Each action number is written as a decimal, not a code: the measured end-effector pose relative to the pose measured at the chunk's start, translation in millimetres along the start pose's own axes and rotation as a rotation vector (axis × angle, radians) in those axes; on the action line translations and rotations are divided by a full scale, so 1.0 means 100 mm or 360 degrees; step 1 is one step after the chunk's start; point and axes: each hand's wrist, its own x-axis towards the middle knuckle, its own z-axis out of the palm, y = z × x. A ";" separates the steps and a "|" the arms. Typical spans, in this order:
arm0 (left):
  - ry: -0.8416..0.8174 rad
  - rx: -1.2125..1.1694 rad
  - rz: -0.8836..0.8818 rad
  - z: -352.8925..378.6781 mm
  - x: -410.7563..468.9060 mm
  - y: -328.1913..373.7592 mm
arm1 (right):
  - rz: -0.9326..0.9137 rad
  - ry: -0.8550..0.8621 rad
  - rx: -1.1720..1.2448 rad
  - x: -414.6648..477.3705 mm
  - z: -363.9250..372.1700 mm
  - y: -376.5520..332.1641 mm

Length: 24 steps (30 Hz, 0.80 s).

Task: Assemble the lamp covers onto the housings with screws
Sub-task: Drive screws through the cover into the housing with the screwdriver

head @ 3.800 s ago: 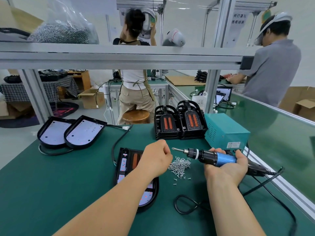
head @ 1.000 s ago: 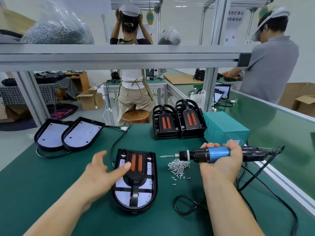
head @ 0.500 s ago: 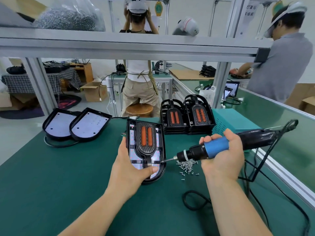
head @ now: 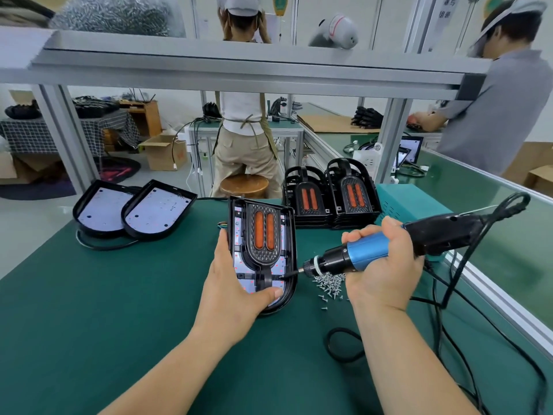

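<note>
The left hand (head: 236, 292) grips the lamp housing (head: 291, 235), cover (head: 263, 232) fitted, tilted up on the bench (head: 119, 295). The right hand (head: 380, 271) grasps the electric screwdriver (head: 368, 253), bit apparently touching the cover; loose screws (head: 329, 281) lie just beside.

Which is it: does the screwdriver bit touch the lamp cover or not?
Touching. In the head view the screwdriver bit ends on the lamp cover, at its lower crossbar, no gap visible.
</note>
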 end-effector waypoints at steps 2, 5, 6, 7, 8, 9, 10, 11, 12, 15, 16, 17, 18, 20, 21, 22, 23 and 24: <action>-0.0008 0.0001 0.0006 0.01 0.00 -0.01 | -0.0006 -0.0006 0.0002 0.01 0.00 -0.01; -0.0012 0.0009 0.0017 0.00 0.00 0.01 | -0.0007 -0.0013 -0.0011 0.00 0.00 0.00; -0.0011 0.0020 0.0024 0.00 0.00 0.01 | -0.0007 -0.0014 -0.0021 -0.01 0.01 0.00; -0.0009 0.0032 0.0032 0.00 0.00 0.02 | -0.0005 -0.0024 -0.0032 -0.01 0.01 0.01; -0.0007 0.0044 0.0042 0.00 0.00 0.02 | -0.0004 -0.0044 -0.0047 -0.01 0.01 0.02; -0.0009 0.0054 0.0047 0.01 0.01 0.03 | -0.0006 -0.0069 -0.0069 -0.02 0.02 0.02; -0.0020 0.0062 0.0044 0.00 0.02 0.04 | -0.0010 -0.0101 -0.0093 -0.02 0.03 0.02; -0.0033 0.0072 0.0036 0.00 0.03 0.06 | -0.0016 -0.0138 -0.0115 -0.02 0.04 0.03; -0.0046 0.0091 0.0031 0.00 0.05 0.08 | -0.0023 -0.0175 -0.0130 -0.03 0.04 0.03; -0.0093 0.0156 -0.0035 -0.01 0.12 0.11 | -0.0041 -0.0209 -0.0171 -0.04 0.05 0.05; -0.0106 0.0154 -0.0084 -0.02 0.14 0.10 | -0.0039 -0.0192 -0.0182 -0.05 0.05 0.07; -0.0121 0.0132 -0.0135 -0.03 0.17 0.07 | -0.0033 -0.0166 -0.0194 -0.05 0.05 0.09; -0.0143 0.0094 -0.0193 -0.05 0.19 0.05 | -0.0025 -0.0139 -0.0210 -0.04 0.05 0.11; -0.0190 0.0011 -0.0309 -0.07 0.22 0.01 | 0.0008 -0.0099 -0.0250 -0.01 0.08 0.15; -0.0205 -0.0009 -0.0345 -0.08 0.22 0.00 | 0.0031 -0.0088 -0.0262 0.00 0.09 0.16; -0.0214 -0.0020 -0.0367 -0.08 0.23 -0.01 | 0.0055 -0.0085 -0.0277 0.02 0.12 0.17; -0.0216 -0.0031 -0.0391 -0.07 0.24 0.00 | 0.0072 -0.0091 -0.0300 0.04 0.14 0.18; -0.0215 -0.0047 -0.0414 -0.07 0.24 0.00 | 0.0082 -0.0105 -0.0330 0.06 0.17 0.19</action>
